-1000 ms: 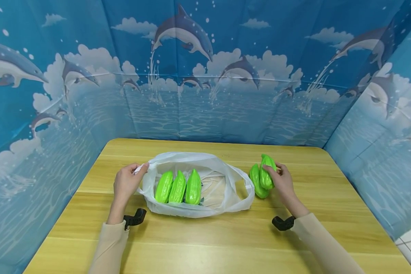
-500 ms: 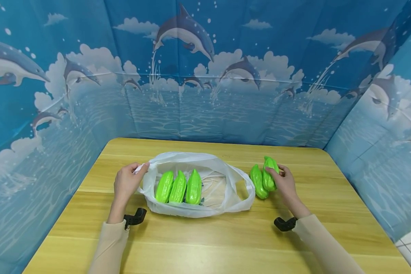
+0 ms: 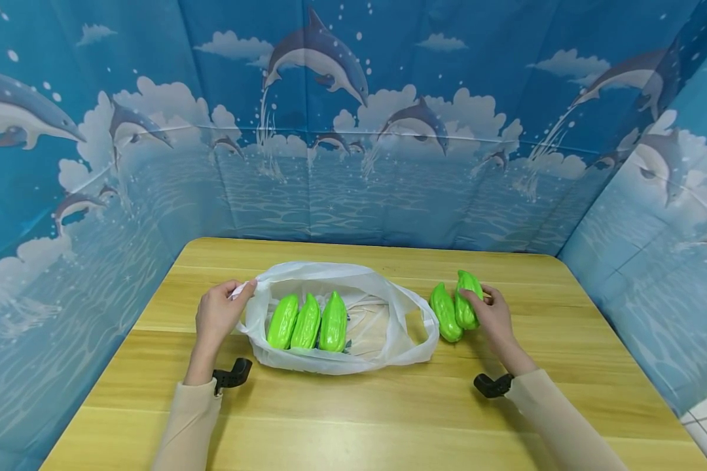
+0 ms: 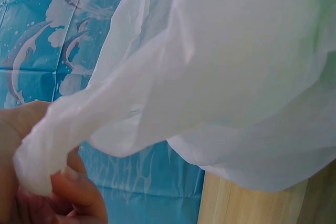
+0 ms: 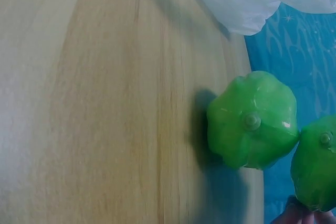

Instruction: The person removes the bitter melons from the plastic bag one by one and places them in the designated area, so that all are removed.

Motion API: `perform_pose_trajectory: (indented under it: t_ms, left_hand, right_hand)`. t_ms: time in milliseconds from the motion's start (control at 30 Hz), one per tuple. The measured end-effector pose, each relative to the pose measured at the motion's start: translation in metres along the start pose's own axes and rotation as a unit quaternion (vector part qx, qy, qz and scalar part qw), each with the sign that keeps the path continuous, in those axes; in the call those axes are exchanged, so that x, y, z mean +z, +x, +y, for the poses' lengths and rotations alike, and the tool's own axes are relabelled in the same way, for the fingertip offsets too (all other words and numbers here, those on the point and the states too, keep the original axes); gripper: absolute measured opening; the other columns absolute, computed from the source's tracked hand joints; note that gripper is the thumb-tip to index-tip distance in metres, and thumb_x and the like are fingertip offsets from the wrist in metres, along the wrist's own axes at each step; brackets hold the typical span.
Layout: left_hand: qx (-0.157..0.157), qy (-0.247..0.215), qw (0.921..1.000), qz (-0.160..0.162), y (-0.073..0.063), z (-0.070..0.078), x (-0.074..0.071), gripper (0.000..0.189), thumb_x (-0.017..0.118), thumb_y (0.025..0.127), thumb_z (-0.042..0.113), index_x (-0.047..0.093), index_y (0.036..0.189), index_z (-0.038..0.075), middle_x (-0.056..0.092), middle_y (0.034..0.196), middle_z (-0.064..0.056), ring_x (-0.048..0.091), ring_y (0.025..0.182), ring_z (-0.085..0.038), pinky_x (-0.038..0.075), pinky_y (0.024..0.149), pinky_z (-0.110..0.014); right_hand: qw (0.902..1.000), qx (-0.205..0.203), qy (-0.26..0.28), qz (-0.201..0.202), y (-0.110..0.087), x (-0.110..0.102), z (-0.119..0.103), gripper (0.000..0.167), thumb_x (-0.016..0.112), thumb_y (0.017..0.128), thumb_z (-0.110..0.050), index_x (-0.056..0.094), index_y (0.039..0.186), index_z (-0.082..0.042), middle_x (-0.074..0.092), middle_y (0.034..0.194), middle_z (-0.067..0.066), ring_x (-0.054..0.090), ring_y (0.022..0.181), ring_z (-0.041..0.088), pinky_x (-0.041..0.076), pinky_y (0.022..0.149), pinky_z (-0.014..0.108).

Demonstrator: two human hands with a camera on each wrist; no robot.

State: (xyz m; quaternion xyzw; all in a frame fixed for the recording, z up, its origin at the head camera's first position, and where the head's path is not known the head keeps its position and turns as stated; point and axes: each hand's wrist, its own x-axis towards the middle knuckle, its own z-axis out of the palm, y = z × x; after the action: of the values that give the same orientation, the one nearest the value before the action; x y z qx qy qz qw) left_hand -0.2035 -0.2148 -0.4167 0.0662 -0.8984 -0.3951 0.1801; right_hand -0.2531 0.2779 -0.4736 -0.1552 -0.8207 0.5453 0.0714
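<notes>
A white plastic bag (image 3: 353, 363) lies with its mouth open on the table, and three bright green ridged bitter melons (image 3: 332, 322) rest side by side in its left part. My left hand (image 3: 219, 311) pinches the bag's left handle, which bunches between thumb and fingers in the left wrist view. To the right of the bag, my right hand (image 3: 493, 317) grips a bitter melon (image 3: 467, 301) between thumb and fingers. Another bitter melon (image 3: 444, 314) lies just left of it on the table, in front of my fingers, and the two look touching in the right wrist view.
The wooden table (image 3: 353, 425) has a back edge against a blue dolphin-print curtain (image 3: 353, 183). The bag's right handle (image 3: 427, 320) stands as a loop close to the loose melon. Pale cloth-like material (image 3: 368, 330) shows inside the bag.
My right hand has shifted slightly to the right and toward me with its bitter melon, widening the gap from the bag. The left hand and bag have stayed put.
</notes>
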Motion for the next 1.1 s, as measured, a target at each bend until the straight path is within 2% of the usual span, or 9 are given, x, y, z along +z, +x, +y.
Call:
perform_pose_trajectory:
  t_ms: [133,267,333,733,867,1100]
  left_hand:
    - [-0.001,0.0,1.0,-0.001,0.0002,0.0001,-0.0004,0.049,0.057,0.089,0.053,0.063,0.073,0.008,0.052,0.061,-0.003,0.045,0.056,-0.021,0.031,0.053,-0.034]
    - [-0.002,-0.001,1.0,-0.001,0.0001,0.0001,-0.0006,0.049,0.057,0.089,0.053,0.063,0.072,0.008,0.052,0.061,-0.003,0.046,0.056,-0.021,0.032,0.053,-0.034]
    - [-0.001,0.0,1.0,0.0,0.0001,0.0,-0.0006,0.049,0.057,0.089,0.053,0.062,0.072,0.008,0.051,0.06,-0.003,0.045,0.056,-0.021,0.032,0.053,-0.034]
    - [-0.002,0.004,1.0,0.0,0.0006,-0.001,-0.0002,0.05,0.056,0.09,0.054,0.061,0.071,0.008,0.048,0.059,-0.003,0.044,0.055,-0.021,0.031,0.053,-0.034]
    - [-0.003,0.003,1.0,0.001,0.0011,-0.0015,-0.0002,0.051,0.056,0.089,0.055,0.061,0.071,0.008,0.049,0.059,-0.003,0.044,0.055,-0.021,0.031,0.053,-0.034]
    - [-0.005,0.001,1.0,-0.001,0.0012,-0.0012,-0.0008,0.052,0.056,0.089,0.056,0.061,0.071,0.008,0.049,0.059,-0.003,0.044,0.056,-0.021,0.031,0.053,-0.034]
  right_hand:
    - [0.9999,0.011,0.001,-0.004,-0.0106,-0.0035,-0.0136,0.085,0.06,0.085,-0.057,0.032,0.144,-0.002,0.041,0.108,0.01,0.041,0.087,0.019,0.041,0.062,0.027]
    - [0.9999,0.017,0.004,0.002,-0.0104,-0.0043,-0.0128,0.082,0.06,0.086,-0.054,0.033,0.142,0.0,0.042,0.106,0.009,0.042,0.085,0.018,0.041,0.06,0.025]
    - [0.9998,0.018,0.009,0.0,-0.0112,-0.0051,-0.0137,0.082,0.06,0.087,-0.053,0.032,0.142,0.001,0.042,0.107,0.01,0.042,0.086,0.019,0.04,0.064,0.026]
    - [0.9995,0.03,0.006,0.002,-0.0127,-0.0077,-0.0134,0.082,0.059,0.086,-0.054,0.033,0.139,0.003,0.043,0.108,0.011,0.044,0.087,0.018,0.041,0.064,0.027]
    - [0.9993,0.036,0.004,0.003,-0.011,-0.0092,-0.0121,0.083,0.058,0.087,-0.055,0.032,0.14,0.003,0.042,0.113,0.013,0.043,0.091,0.019,0.041,0.068,0.026]
    - [0.9993,0.036,-0.006,-0.001,-0.0093,-0.0106,-0.0088,0.085,0.057,0.087,-0.057,0.031,0.141,0.002,0.041,0.117,0.014,0.042,0.095,0.022,0.039,0.074,0.034]
